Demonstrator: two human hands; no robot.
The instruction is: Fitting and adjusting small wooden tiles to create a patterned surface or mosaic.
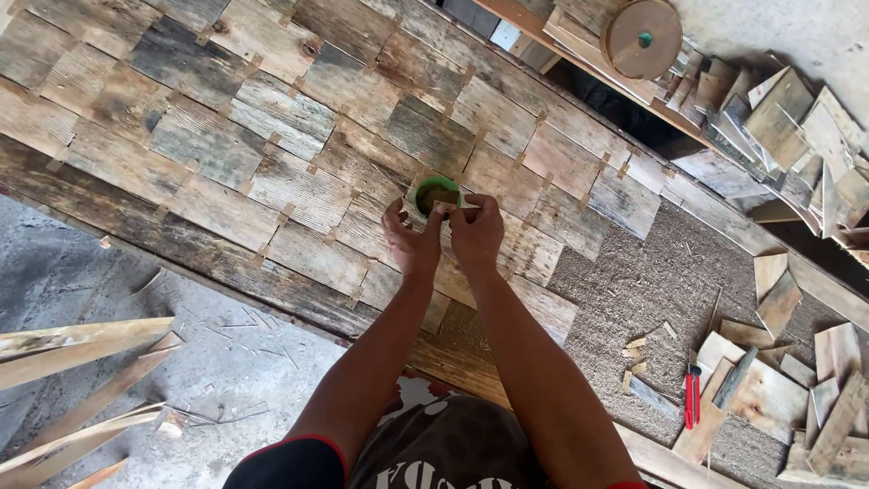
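While both hands [444, 234] pinch green roll [438, 193], boards [272, 145] surround.

Plank-tiled board [272, 154] — sawdust [625, 290], offcuts [769, 380], red cutter [692, 398]

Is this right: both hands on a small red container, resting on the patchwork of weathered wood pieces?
Not quite. The small container is green, not red, as the head view shows. The rest holds: the left hand and right hand both touch it, over the patchwork of weathered wood pieces.
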